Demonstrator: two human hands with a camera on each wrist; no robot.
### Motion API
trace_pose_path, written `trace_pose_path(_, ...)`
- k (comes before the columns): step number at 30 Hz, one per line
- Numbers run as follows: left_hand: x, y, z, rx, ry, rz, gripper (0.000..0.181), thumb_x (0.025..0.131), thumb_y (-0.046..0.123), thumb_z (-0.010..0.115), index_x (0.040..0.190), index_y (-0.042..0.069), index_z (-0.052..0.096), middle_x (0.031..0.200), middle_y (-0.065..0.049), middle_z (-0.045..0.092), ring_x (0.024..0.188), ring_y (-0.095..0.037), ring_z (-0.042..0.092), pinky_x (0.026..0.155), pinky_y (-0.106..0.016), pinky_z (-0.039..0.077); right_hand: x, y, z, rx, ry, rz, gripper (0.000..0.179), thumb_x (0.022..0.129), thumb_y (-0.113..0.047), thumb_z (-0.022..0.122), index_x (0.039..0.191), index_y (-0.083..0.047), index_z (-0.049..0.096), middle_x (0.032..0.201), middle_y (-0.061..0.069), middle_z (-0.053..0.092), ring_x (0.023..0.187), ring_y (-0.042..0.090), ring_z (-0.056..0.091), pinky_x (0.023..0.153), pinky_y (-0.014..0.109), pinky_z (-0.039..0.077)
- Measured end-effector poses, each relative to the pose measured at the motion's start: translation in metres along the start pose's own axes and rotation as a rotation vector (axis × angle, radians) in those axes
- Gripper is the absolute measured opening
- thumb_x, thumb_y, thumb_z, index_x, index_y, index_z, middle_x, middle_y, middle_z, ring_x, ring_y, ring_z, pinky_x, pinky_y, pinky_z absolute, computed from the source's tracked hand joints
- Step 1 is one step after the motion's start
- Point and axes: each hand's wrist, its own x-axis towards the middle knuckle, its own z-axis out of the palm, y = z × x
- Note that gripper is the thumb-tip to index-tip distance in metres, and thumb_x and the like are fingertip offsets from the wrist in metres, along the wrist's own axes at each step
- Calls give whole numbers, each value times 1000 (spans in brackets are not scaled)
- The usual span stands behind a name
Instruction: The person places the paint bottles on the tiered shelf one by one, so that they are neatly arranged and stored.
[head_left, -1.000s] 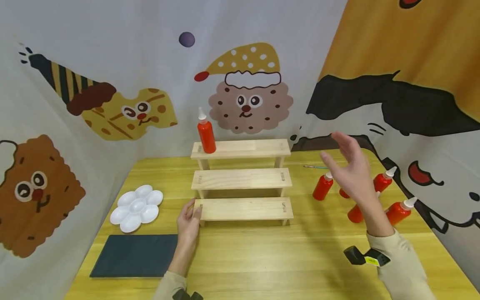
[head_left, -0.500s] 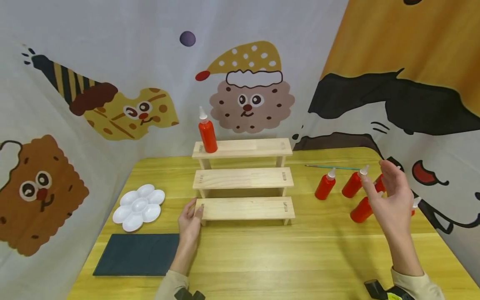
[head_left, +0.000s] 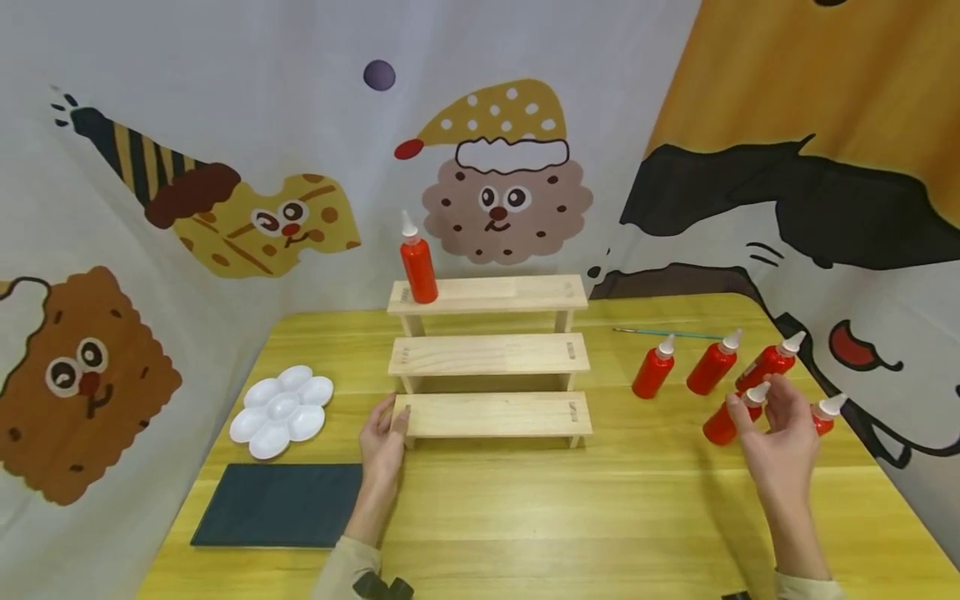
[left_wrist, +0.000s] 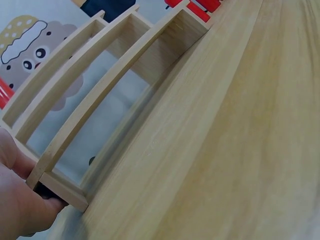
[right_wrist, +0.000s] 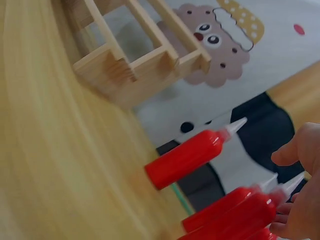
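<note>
A wooden three-step rack [head_left: 495, 417] stands mid-table. My left hand [head_left: 381, 458] grips the left end of its lowest step; in the left wrist view, the thumb and fingers [left_wrist: 15, 162] wrap that end. On the right, my right hand [head_left: 780, 458] is just over a red squeeze bottle [head_left: 722, 427] with a clear pointed nozzle. Thumb and fingers are spread, and the nozzle shows between them. The right wrist view has this hand [right_wrist: 306, 200] at the nozzle of a bottle [right_wrist: 245, 215], with a gap left. Another red bottle [head_left: 420, 273] stands on the top step's left end.
Several more red bottles stand around the right hand, one [head_left: 652, 371] nearest the rack. Behind them lies a thin teal brush [head_left: 667, 333]. A white flower-shaped palette [head_left: 282, 408] and a dark flat board [head_left: 277, 506] lie left. A cartoon-printed curtain [head_left: 315, 100] hangs behind.
My right hand has come down and to the right, from above the bottles to the nozzle of the front one. My left hand stays on the rack.
</note>
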Motion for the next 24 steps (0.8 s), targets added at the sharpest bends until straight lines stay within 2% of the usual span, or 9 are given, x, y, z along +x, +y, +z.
trace_pose_path(4, 0, -1, 1, -8, 0, 14, 46, 103, 18, 58, 148, 9, 51, 138, -27, 60, 117, -32, 64, 85, -26, 51, 1, 15, 2, -15, -37, 86, 69, 98, -22, 66, 158, -17, 33, 160, 11, 40, 146, 24, 42, 114, 14, 32)
trace_pose_path(8, 0, -2, 1, -20, 6, 24, 46, 103, 16, 58, 148, 8, 51, 137, -28, 60, 116, -32, 64, 84, -24, 52, 2, 29, 4, -31, -63, 122, 72, 98, -23, 67, 159, -13, 31, 159, 13, 41, 139, 20, 48, 112, 15, 36)
trace_pose_path(11, 0, -2, 1, -26, 11, 26, 46, 103, 16, 58, 148, 8, 51, 137, -29, 60, 116, -31, 65, 83, -24, 52, 3, 37, 6, -38, -69, 131, 70, 97, -21, 69, 156, -7, 35, 146, 11, 51, 118, 7, 56, 98, 8, 43)
trace_pose_path(13, 1, -2, 1, -28, 13, 26, 46, 103, 16, 58, 148, 8, 51, 137, -29, 59, 116, -33, 64, 85, -25, 52, 4, 42, 7, -43, -68, 136, 67, 96, -20, 70, 153, -3, 38, 132, 6, 55, 102, -3, 54, 86, 3, 45)
trace_pose_path(16, 0, -2, 2, -31, 11, 25, 46, 103, 16, 58, 148, 8, 51, 139, -30, 57, 121, -38, 61, 92, -34, 53, 5, 48, 8, -62, -78, 138, 63, 96, -19, 69, 147, 2, 41, 120, 3, 56, 87, -12, 49, 74, 0, 42)
trace_pose_path(18, 0, -2, 2, -30, 9, 23, 46, 103, 16, 57, 148, 8, 51, 141, -31, 56, 125, -41, 59, 98, -41, 51, 6, 52, 8, -75, -86, 143, 59, 96, -19, 69, 144, 4, 42, 120, 6, 57, 82, -15, 48, 71, 0, 42)
trace_pose_path(20, 0, -2, 2, -26, 7, 22, 46, 103, 16, 57, 148, 8, 51, 142, -31, 54, 128, -42, 57, 103, -46, 49, 6, 55, 9, -93, -96, 138, 57, 97, -19, 68, 143, 4, 43, 126, 15, 57, 80, -17, 46, 69, 0, 41)
trace_pose_path(22, 0, -2, 2, -26, 10, 23, 46, 103, 15, 57, 148, 8, 51, 142, -31, 54, 128, -42, 57, 103, -47, 49, 6, 57, 9, -101, -101, 126, 57, 98, -18, 67, 143, 5, 43, 133, 22, 56, 79, -18, 45, 68, 0, 41)
trace_pose_path(24, 0, -1, 2, -25, 10, 24, 46, 103, 15, 57, 148, 8, 51, 141, -31, 55, 127, -41, 58, 100, -42, 51, 6, 58, 8, -111, -105, 117, 57, 98, -19, 66, 145, 4, 42, 138, 25, 53, 80, -17, 44, 68, -1, 40)
